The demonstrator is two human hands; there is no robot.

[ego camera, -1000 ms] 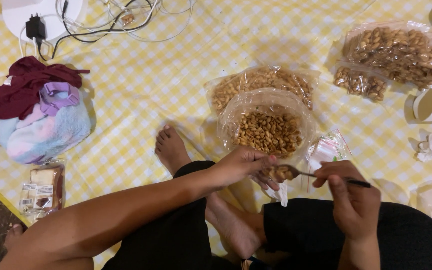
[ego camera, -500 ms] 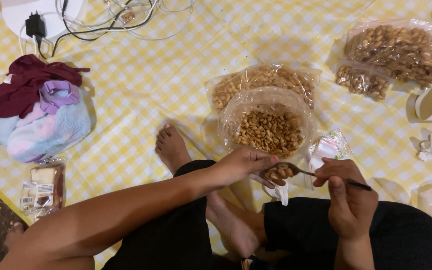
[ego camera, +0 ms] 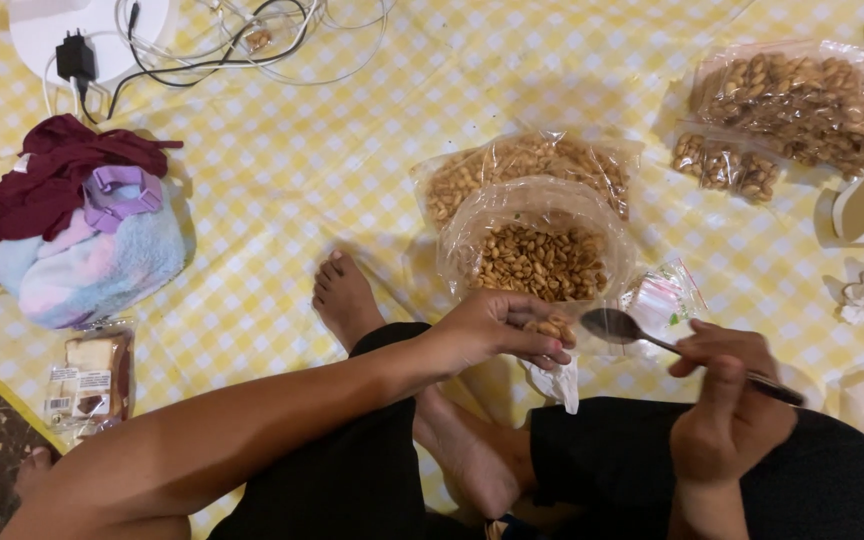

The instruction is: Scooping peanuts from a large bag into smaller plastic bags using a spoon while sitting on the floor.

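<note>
Left hand (ego camera: pixel 497 325) pinches a small bag (ego camera: pixel 552 375) of peanuts, right hand (ego camera: pixel 732 400) grips one spoon (ego camera: pixel 617 326), four peanut bags (ego camera: pixel 542 250) beyond

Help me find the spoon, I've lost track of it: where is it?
In the head view, the spoon is at lower right, held in the right hand, its empty bowl beside the left hand.

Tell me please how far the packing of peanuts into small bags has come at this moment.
Done: two filled bags lie at the upper right. In hand: the left hand holds a small bag with peanuts at its mouth, and the right hand holds an empty spoon beside it. Left: the open bag has many peanuts, and another full bag lies behind it.
</note>
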